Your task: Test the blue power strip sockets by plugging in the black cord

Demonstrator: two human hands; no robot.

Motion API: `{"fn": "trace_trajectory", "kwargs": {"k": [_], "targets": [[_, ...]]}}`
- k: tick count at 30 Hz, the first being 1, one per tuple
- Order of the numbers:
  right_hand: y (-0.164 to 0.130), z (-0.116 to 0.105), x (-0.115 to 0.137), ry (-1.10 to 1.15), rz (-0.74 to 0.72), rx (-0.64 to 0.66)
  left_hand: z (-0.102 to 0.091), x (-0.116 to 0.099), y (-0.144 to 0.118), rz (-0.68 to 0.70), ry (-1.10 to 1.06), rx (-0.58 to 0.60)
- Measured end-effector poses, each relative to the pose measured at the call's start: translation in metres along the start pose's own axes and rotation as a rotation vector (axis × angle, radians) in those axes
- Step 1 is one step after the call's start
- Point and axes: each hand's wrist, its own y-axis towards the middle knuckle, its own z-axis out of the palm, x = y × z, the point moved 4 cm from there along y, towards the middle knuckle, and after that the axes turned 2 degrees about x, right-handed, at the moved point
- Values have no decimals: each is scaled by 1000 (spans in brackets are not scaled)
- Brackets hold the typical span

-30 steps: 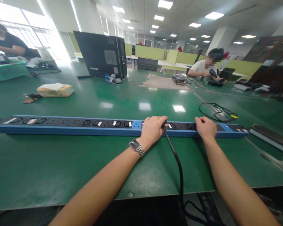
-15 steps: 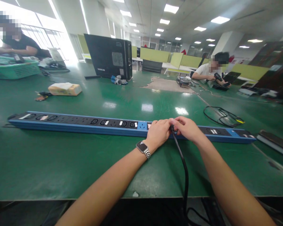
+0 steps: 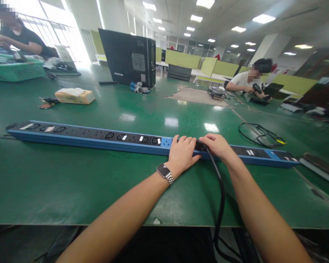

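The right hand (image 3: 218,145) pinches the black plug (image 3: 200,145) seated in the long blue power strip (image 3: 98,137), while the left hand (image 3: 182,153) lies flat with fingers spread on the strip just left of the plug. It seems best to press that palm down firmly and work the plug straight along its socket, not sideways. The black cord (image 3: 220,190) runs from the plug toward the green table's (image 3: 71,182) near edge and should hang slack.

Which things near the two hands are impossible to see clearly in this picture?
- Plug, head view: mostly covered by the left hand and right hand, so how deep it sits in the power strip is unclear.
- Sockets under both hands: hidden.
- Cable: its far end runs under the table edge.
- Socket labels: too small to read.
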Motion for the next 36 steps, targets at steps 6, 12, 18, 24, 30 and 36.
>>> {"fn": "trace_trajectory", "kwargs": {"k": [6, 12, 18, 24, 30, 36], "targets": [[-1, 7, 4, -200, -104, -79, 0, 1, 1, -7, -12, -1], [-3, 9, 2, -158, -75, -56, 1, 3, 0, -37, 41, 13], [-9, 12, 11, 264, -200, -148, 2, 3, 1, -18, 62, 47], [-27, -44, 11, 563, -177, -401, 1, 3, 1, -14, 70, 37], [-44, -110, -84, 234, 174, -443, 1, 4, 0, -20, 62, 22], [-41, -137, -110, -234, 54, -309, 1, 4, 0, -35, 46, 20]]}}
